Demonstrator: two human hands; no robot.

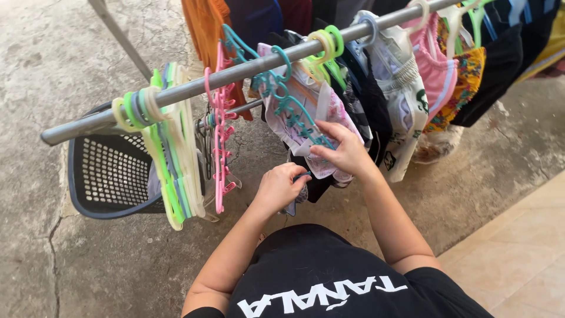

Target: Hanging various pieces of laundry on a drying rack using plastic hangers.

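Clearly, the teal plastic multi-clip hanger (288, 106) slants down from the grey metal rail (235, 73); its lower end is pinched by the right hand (347, 150), while the left hand (279, 187), just below, pinches pale patterned cloth (326, 112).

You stood over a cracked grey concrete floor (76, 259), with tan tiles (518, 259) meeting it at the right. A dark perforated laundry basket (106, 176) sat directly on the concrete. Above it ran a grey metal rail (194, 85), carrying empty plastic hangers (170, 153) and hung clothes (406, 94).
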